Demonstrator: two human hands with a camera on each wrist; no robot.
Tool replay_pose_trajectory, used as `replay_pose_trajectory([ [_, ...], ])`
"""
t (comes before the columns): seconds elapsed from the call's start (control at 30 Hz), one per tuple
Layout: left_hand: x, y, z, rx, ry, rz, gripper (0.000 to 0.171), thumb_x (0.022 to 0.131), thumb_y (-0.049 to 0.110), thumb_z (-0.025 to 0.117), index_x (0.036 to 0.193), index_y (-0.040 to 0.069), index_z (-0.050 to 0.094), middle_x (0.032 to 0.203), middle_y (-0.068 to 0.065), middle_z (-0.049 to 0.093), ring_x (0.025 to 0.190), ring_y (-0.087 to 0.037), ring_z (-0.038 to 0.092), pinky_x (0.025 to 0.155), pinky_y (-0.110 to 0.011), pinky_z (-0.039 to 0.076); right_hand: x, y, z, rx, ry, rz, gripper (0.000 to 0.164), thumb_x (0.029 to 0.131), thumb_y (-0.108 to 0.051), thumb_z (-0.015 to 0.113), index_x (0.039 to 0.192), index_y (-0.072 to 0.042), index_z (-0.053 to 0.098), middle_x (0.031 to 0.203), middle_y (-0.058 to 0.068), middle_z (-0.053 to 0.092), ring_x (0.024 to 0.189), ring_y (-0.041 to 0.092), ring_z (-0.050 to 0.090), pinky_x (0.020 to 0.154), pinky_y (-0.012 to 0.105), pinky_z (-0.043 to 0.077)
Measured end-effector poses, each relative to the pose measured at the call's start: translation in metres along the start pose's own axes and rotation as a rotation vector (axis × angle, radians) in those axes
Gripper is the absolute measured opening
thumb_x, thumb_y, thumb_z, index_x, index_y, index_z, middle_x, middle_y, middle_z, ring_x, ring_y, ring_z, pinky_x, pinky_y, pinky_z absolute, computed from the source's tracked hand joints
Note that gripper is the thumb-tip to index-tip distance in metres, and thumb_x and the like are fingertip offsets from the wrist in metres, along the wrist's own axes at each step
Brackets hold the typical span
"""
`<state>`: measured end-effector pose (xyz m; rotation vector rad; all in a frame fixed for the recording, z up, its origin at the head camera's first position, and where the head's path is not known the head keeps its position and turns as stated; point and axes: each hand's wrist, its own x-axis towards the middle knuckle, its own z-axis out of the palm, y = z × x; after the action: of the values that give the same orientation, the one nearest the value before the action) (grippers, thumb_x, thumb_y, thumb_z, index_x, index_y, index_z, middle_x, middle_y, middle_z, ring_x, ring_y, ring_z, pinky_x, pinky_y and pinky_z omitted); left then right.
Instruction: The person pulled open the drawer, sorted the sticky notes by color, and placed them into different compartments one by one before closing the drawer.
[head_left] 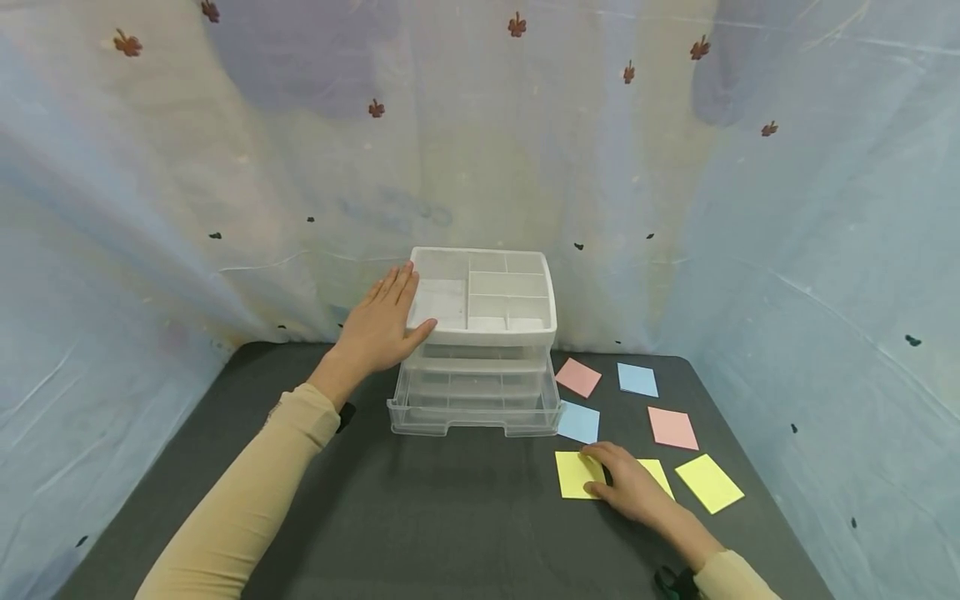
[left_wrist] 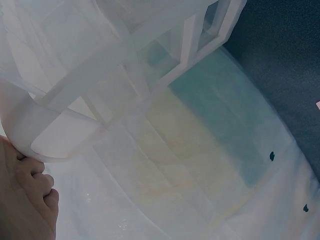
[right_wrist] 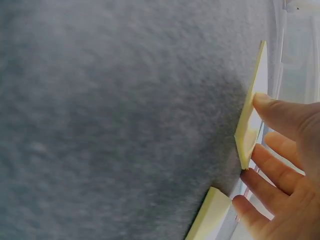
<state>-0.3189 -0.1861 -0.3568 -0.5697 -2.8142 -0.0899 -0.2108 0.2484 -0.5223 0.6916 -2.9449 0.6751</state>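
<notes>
A white desk organizer [head_left: 480,337] with a compartment tray on top and clear drawers stands at the table's middle back. The lower clear drawer [head_left: 476,412] sticks out at the front. My left hand [head_left: 382,321] rests against the left side of the organizer's top, fingers straight, thumb over the front rim. In the left wrist view its curled-looking knuckles [left_wrist: 37,185] show beside the white frame [left_wrist: 125,55]. My right hand [head_left: 633,483] holds a yellow sticky note pad [head_left: 576,477] at its right end, thumb on the near edge and fingers on the far one. The pad lies low at the tabletop.
Around the right hand lie two more yellow pads [head_left: 709,483], one partly hidden under it. Pink pads [head_left: 672,428] and blue pads [head_left: 637,380] lie farther back on the dark table [head_left: 450,533]. A patterned curtain [head_left: 465,167] hangs behind and at both sides.
</notes>
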Motion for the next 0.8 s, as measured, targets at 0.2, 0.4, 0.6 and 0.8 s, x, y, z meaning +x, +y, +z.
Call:
replay_pose_trajectory([
  [0.2,0.000,-0.001,0.000,-0.006,-0.003,0.003,0.091,0.108,0.063,0.034,0.167,0.001,0.007,0.174,-0.014,-0.007,0.161,-0.034,0.000,0.131,-0.049,0.008,0.007,-0.001,-0.004,0.014,-0.002,0.012,0.047,0.084,-0.014,0.088,0.126,-0.005,0.070,0.119,0.008,0.067,0.113,0.033,0.064,0.099,0.056,0.053],
  [0.4,0.000,0.001,-0.001,-0.002,-0.009,0.001,0.090,0.108,0.063,0.035,0.167,0.001,0.006,0.174,-0.015,-0.006,0.161,-0.033,-0.002,0.130,-0.049,0.010,0.012,-0.002,-0.008,0.016,-0.007,0.008,0.050,0.080,-0.015,0.091,0.125,-0.007,0.071,0.112,0.005,0.064,0.100,0.024,0.061,0.087,0.049,0.055],
  [0.6,0.000,0.001,0.000,-0.004,-0.017,0.002,0.091,0.108,0.063,0.034,0.167,0.002,0.003,0.174,-0.014,-0.008,0.161,-0.031,-0.004,0.131,-0.048,0.008,0.013,-0.001,-0.008,0.034,-0.019,0.043,0.051,0.079,-0.014,0.092,0.125,-0.009,0.072,0.109,0.003,0.060,0.095,0.018,0.058,0.084,0.044,0.055],
  [0.8,0.000,0.000,0.000,-0.005,-0.010,-0.002,0.090,0.108,0.063,0.034,0.167,0.001,0.003,0.174,-0.014,-0.007,0.161,-0.032,-0.003,0.131,-0.048,0.008,0.013,-0.002,-0.009,0.060,0.001,0.070,0.046,0.080,-0.010,0.091,0.122,-0.008,0.074,0.102,0.001,0.057,0.089,0.016,0.056,0.079,0.039,0.054],
])
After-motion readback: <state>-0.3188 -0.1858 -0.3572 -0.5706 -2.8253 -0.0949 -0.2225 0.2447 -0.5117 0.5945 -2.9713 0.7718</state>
